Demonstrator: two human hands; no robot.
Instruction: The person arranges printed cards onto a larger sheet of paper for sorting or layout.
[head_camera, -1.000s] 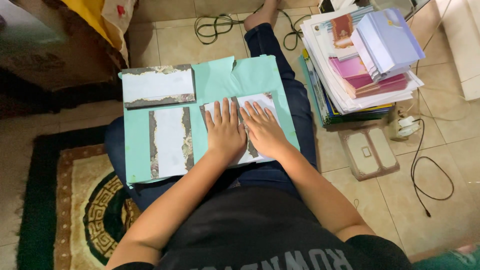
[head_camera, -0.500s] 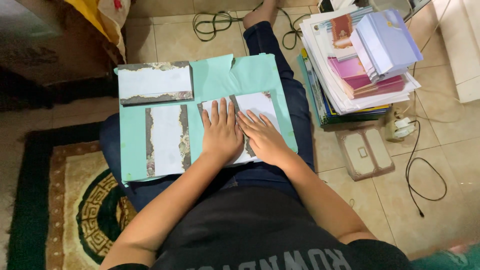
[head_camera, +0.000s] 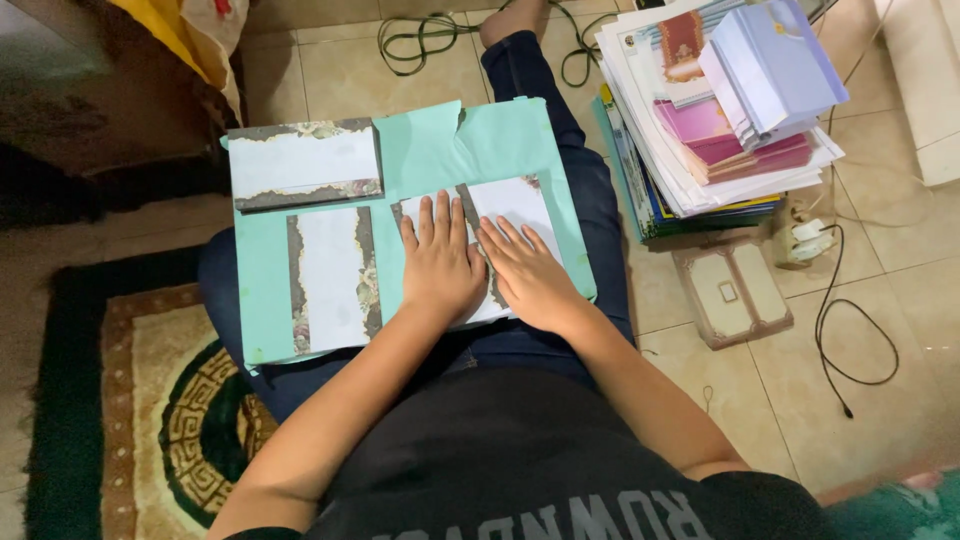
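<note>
A teal paper sheet (head_camera: 430, 150) lies across my lap. Three white cards with dark floral borders rest on it. My left hand (head_camera: 440, 262) and my right hand (head_camera: 528, 273) press flat, side by side, on the right-hand card (head_camera: 515, 200), fingers spread and pointing away from me. Another card (head_camera: 333, 278) lies upright to the left of my hands. The third card (head_camera: 303, 165) lies crosswise at the sheet's far left corner. Neither hand grips anything.
A tall stack of papers and coloured folders (head_camera: 715, 110) stands on the tiled floor at the right. A flat card box (head_camera: 733, 292) and a black cable (head_camera: 850, 340) lie near it. A patterned rug (head_camera: 130, 400) covers the floor at left. More cable (head_camera: 420, 35) coils beyond my foot.
The view has drifted slightly. Both hands stay pressed on the right-hand card, with the right hand slid a little toward me along it.
</note>
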